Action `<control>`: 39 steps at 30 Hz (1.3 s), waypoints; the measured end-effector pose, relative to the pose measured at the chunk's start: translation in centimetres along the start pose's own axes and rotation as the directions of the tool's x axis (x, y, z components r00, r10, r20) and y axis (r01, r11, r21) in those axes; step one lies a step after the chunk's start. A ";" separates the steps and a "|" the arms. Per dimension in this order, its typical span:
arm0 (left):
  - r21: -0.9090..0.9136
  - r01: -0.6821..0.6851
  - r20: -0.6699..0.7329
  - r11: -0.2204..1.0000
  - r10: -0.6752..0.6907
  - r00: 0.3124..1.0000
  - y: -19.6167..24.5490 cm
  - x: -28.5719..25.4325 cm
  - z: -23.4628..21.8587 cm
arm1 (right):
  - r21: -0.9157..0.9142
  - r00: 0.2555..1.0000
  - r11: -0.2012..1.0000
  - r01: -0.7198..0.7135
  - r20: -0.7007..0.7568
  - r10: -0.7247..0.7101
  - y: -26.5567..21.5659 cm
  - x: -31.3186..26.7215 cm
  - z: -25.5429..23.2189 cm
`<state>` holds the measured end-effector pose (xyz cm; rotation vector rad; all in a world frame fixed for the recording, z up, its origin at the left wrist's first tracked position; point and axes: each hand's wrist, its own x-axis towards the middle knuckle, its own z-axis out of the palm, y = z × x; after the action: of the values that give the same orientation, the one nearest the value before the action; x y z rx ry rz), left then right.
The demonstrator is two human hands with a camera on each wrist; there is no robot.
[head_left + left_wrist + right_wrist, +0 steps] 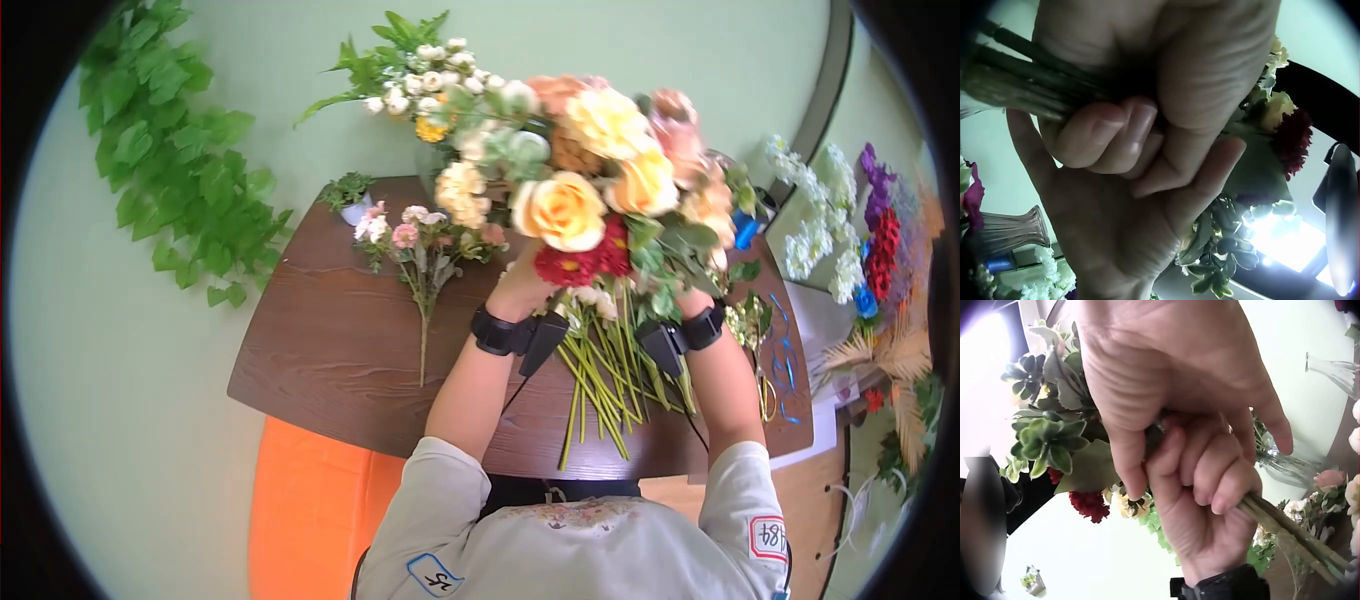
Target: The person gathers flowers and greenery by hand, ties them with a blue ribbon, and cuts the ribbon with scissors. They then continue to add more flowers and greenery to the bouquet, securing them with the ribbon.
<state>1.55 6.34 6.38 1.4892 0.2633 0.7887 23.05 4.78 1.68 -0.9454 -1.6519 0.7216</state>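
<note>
A large bouquet of artificial flowers (600, 150), with yellow roses, peach blooms and dark red ones, is held up over the brown table (320, 340). My left hand (525, 288) grips its green stems (1297, 540) in a bundle; the fingers curl fully round them in both wrist views. The stem ends fan out below, toward my body. My right hand (695, 303) is at the bouquet's right side. In the right wrist view that right hand (1172, 369) arches over my left hand (1210, 481), thumb and fingers spread apart, close to the gripped stems and leaves.
A pink and white flower spray (424, 300) lies on the table's left, before a small potted plant (352, 200). Scissors (767, 398) and blue strips (785, 360) lie at the right edge. A clear glass vase (1285, 459) stands behind. More flowers (880, 240) are beyond the table's right.
</note>
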 end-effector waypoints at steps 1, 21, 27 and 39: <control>-0.111 -0.304 0.057 0.946 0.312 0.949 -1.1 0.3 0.4 | -0.040 1.000 0.999 0.012 0.019 -0.012 0.4 0.6 -0.1; -0.123 0.329 -0.122 0.936 -0.343 0.931 -0.4 1.5 3.5 | -0.053 0.981 0.990 0.128 -0.139 -0.135 -4.2 1.1 2.8; 0.306 -0.192 -0.167 0.932 0.251 0.953 -3.9 1.8 3.7 | -0.028 0.987 0.990 0.139 -0.077 -0.141 -0.3 -1.0 0.7; -0.341 0.048 0.133 0.939 -0.003 0.991 -2.3 2.4 2.8 | -0.666 0.917 0.647 0.370 0.150 -0.370 -7.8 0.6 2.2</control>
<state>5.68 5.85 5.22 1.1967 0.0408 0.6734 19.05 1.38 7.92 -1.0418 -2.0761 -0.2204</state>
